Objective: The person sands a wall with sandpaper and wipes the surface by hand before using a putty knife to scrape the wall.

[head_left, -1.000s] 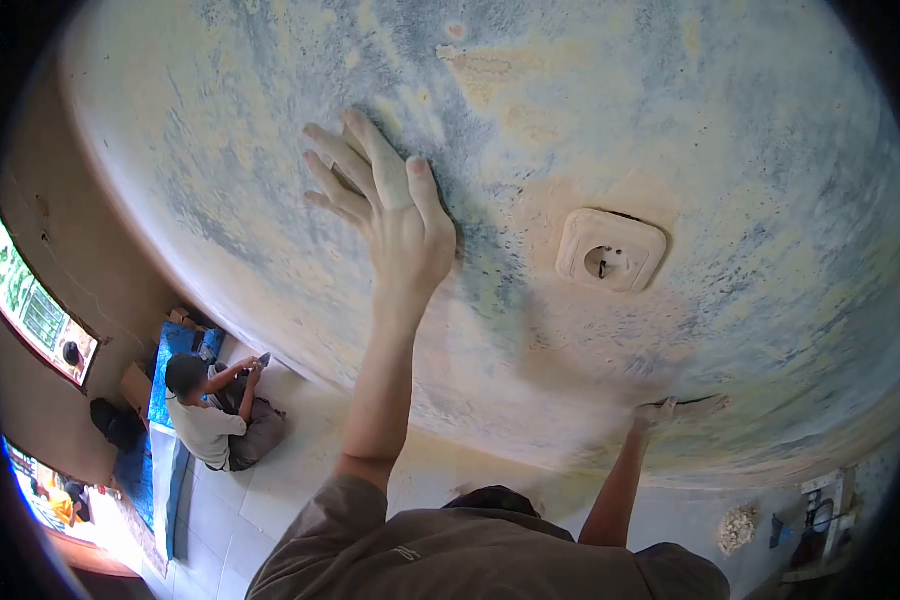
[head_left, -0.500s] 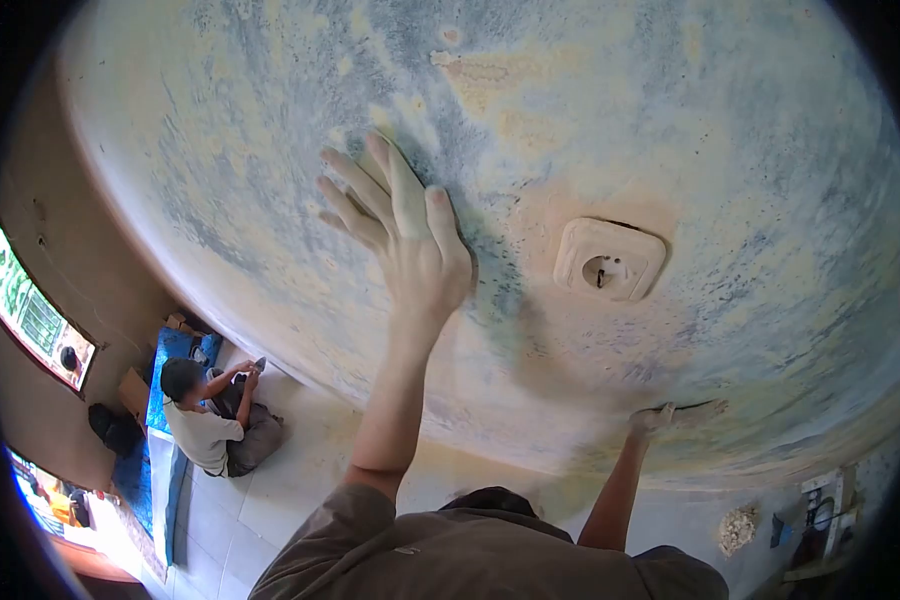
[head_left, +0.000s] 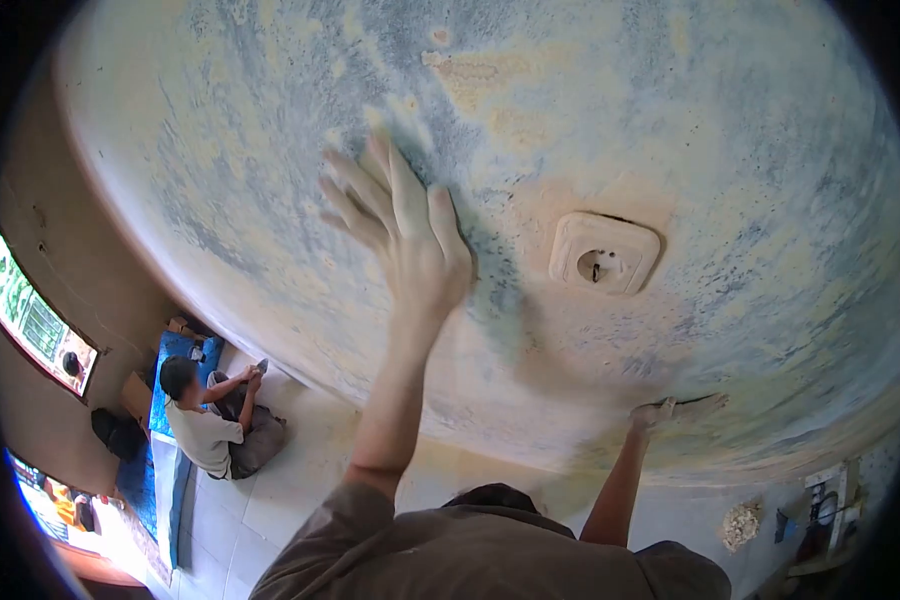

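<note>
My left hand (head_left: 417, 255) lies against the painted wall (head_left: 570, 100), fingers spread and pointing up and left, with pale dust on the skin. Its fingertips are slightly blurred. Whether anything thin is under the palm cannot be seen. Lower on the right, my right hand (head_left: 660, 411) rests flat along the wall with its fingers stretched to the right. Between the two hands a white power socket (head_left: 605, 253) is set in the wall. The wall's surface is patchy blue-grey, yellow and pinkish.
On the tiled floor at the left a person (head_left: 215, 420) sits holding a small object. Beside them is a blue-topped bench (head_left: 160, 380). A window (head_left: 38, 315) opens in the brown wall. A pale clump (head_left: 740, 527) and a wooden rack (head_left: 825, 520) are at lower right.
The view has shifted slightly, so the socket appears a little further left. The left hand's fingers are more blurred; both hands stay on nearly the same spots.
</note>
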